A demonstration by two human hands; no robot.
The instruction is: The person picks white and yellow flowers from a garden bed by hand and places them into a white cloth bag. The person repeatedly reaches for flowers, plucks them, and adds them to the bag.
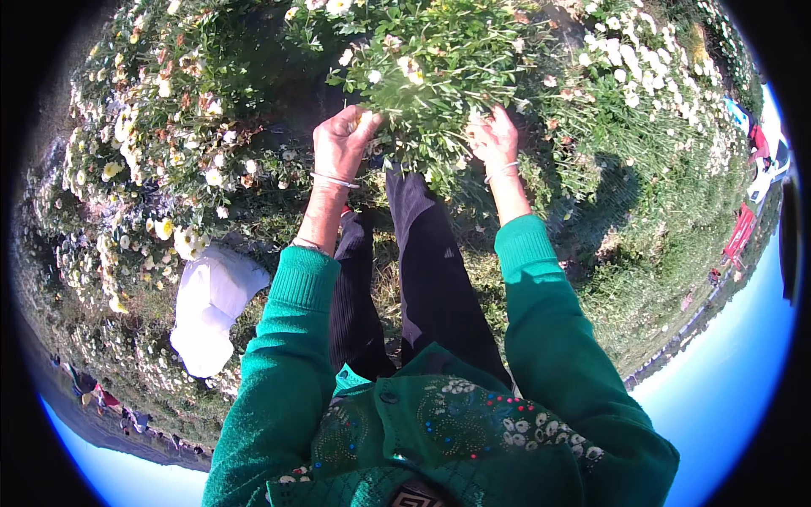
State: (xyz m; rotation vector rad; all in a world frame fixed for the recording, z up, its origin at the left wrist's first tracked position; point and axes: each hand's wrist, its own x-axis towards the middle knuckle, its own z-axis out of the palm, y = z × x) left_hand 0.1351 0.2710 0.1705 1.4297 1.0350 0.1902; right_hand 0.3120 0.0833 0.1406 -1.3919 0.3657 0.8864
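My left hand (342,141) is curled into a loose fist at the left edge of a leafy flowering bush, which looks like chrysanthemum (424,108). Something pale yellow, apparently a flower head (365,119), shows between its thumb and fingers. On the bush's right side, my right hand (495,138) has its fingers bent in among the stems. A whitish bit shows at those fingertips, too blurred to tell whether it is a held flower. A few cream blooms (410,68) stand on the bush beyond both hands.
A white sack or bag (212,310) lies among flowers at my left. Dense white blooms (633,66) grow at the upper right, and more flowering plants (190,127) at the left. My dark-trousered legs (437,272) stand against the bush. Other people (104,396) are far off.
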